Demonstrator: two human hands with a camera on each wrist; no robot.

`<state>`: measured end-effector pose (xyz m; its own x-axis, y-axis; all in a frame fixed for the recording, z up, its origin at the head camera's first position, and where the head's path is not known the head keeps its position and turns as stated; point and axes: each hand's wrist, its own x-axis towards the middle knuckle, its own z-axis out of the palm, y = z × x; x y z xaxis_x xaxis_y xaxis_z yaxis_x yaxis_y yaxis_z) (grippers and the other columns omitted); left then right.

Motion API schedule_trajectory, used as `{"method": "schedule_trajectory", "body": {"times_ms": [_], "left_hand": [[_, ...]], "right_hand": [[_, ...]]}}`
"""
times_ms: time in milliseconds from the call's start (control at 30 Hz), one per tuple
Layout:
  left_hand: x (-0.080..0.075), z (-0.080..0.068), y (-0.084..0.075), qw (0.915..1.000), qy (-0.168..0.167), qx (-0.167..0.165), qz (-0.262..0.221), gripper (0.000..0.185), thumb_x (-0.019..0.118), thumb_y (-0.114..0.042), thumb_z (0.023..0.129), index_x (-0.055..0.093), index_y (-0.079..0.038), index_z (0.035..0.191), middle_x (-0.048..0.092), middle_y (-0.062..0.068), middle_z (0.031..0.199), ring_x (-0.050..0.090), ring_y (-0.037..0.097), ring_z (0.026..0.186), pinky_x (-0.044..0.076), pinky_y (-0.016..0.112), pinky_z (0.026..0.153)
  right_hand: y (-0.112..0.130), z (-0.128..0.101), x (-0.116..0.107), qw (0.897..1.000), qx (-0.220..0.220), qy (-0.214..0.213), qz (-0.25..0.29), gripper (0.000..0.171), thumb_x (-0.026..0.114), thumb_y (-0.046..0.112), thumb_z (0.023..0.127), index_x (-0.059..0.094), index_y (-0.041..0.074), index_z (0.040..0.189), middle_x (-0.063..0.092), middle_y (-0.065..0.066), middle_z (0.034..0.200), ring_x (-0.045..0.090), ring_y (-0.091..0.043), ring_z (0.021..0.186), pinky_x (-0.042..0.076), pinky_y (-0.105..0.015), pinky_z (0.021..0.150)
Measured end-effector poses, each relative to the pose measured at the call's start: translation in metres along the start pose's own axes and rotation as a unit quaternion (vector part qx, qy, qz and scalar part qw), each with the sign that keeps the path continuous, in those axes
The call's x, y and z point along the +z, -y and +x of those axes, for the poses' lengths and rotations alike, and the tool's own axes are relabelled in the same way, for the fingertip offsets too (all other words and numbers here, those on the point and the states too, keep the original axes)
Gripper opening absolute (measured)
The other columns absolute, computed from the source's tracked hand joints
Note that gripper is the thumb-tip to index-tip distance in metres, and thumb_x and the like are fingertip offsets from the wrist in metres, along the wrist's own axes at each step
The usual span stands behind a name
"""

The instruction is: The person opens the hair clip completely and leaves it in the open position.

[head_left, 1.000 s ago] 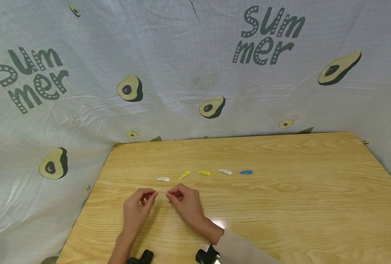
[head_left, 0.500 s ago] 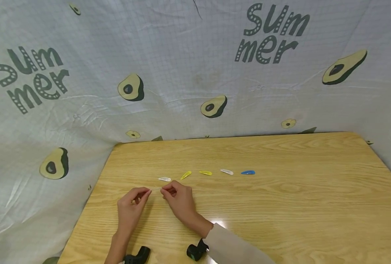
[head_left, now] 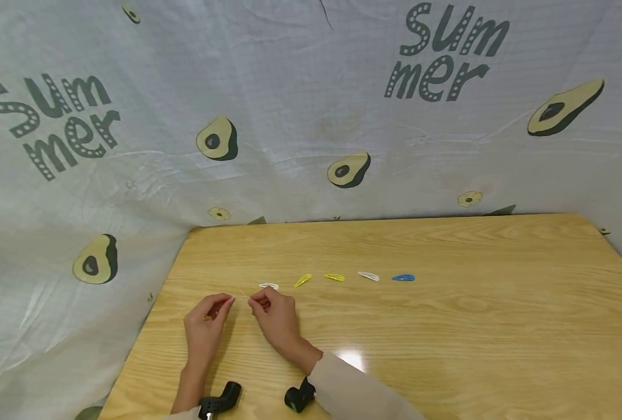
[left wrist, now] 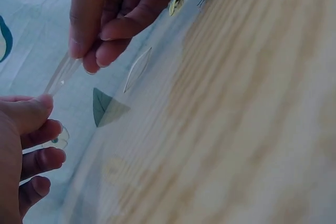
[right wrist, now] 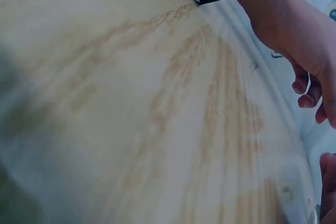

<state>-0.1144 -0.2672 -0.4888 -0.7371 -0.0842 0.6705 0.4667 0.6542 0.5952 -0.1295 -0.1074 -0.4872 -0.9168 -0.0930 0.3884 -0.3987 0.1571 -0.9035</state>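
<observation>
My left hand [head_left: 203, 326] and right hand [head_left: 276, 321] are raised at the left part of the table, fingertips a short gap apart. Between them stretches a pale, thin snap hair clip [left wrist: 63, 76], each hand pinching one end between thumb and finger. A fine strand sticks up from it in the head view. Just beyond my right fingers lies a white hair clip [head_left: 267, 286], partly covered. Further right are two yellow clips, one slanted [head_left: 303, 280] and one flat yellow clip [head_left: 334, 277], then another white clip [head_left: 368, 276] and a blue clip [head_left: 403, 277].
The wooden table [head_left: 474, 326] ends at a hanging white cloth [head_left: 285, 105] printed with avocados. A black wrist camera [head_left: 222, 399] sits on the left wrist, and another black camera [head_left: 299, 396] on the right. The right wrist view shows mostly table.
Both hands have shifted left and slightly away from me, still holding the pale snap hair clip between them; a fine strand now shows above it. The clips on the table stay in their row.
</observation>
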Motion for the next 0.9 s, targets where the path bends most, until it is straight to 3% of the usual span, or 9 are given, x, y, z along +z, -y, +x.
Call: {"method": "schedule_trajectory", "body": {"times_ms": [167,333,500,700,900], "left_hand": [[0.001,0.003,0.007,0.9999,0.008,-0.002,0.013,0.017,0.074,0.011,0.076,0.071,-0.003,0.085,0.067,0.007,0.076,0.052,0.004,0.06,0.039,0.013,0.055],[0.001,0.007,0.012,0.999,0.012,0.019,0.039,0.018,0.075,0.011,0.074,0.07,-0.003,0.083,0.066,0.005,0.074,0.052,0.008,0.057,0.039,0.014,0.053],[-0.003,0.009,0.016,0.9967,0.013,0.024,0.077,0.016,0.077,0.01,0.074,0.07,-0.003,0.082,0.064,0.004,0.072,0.051,0.011,0.056,0.038,0.015,0.052],[-0.006,0.009,0.025,0.9913,0.029,0.015,0.127,0.015,0.078,0.005,0.074,0.07,-0.004,0.081,0.06,0.003,0.07,0.049,0.01,0.057,0.037,0.015,0.052],[-0.005,0.01,0.031,0.9898,0.029,0.008,0.139,0.013,0.08,0.004,0.073,0.07,-0.004,0.079,0.056,0.002,0.067,0.046,0.01,0.056,0.035,0.017,0.052]], "right_hand": [[-0.006,0.001,0.006,1.0,0.013,-0.006,-0.004,0.004,0.071,0.003,0.086,0.068,0.005,0.084,0.068,0.0,0.071,0.06,0.001,0.06,0.047,-0.013,0.055],[-0.008,0.007,0.01,0.999,0.026,-0.002,-0.024,0.003,0.071,0.006,0.086,0.068,0.006,0.085,0.067,0.001,0.071,0.059,0.003,0.059,0.047,-0.012,0.054],[-0.005,0.011,0.015,0.996,0.034,0.006,-0.077,0.006,0.071,0.012,0.088,0.072,0.005,0.088,0.068,0.003,0.073,0.059,0.004,0.059,0.045,-0.011,0.054],[0.0,0.015,0.023,0.987,0.069,0.001,-0.148,0.006,0.073,0.021,0.086,0.075,0.015,0.086,0.067,0.01,0.072,0.057,0.004,0.061,0.042,-0.014,0.053],[0.001,0.018,0.028,0.978,0.08,-0.009,-0.192,0.005,0.076,0.025,0.084,0.077,0.02,0.084,0.068,0.012,0.073,0.059,0.001,0.064,0.043,-0.017,0.053]]}}
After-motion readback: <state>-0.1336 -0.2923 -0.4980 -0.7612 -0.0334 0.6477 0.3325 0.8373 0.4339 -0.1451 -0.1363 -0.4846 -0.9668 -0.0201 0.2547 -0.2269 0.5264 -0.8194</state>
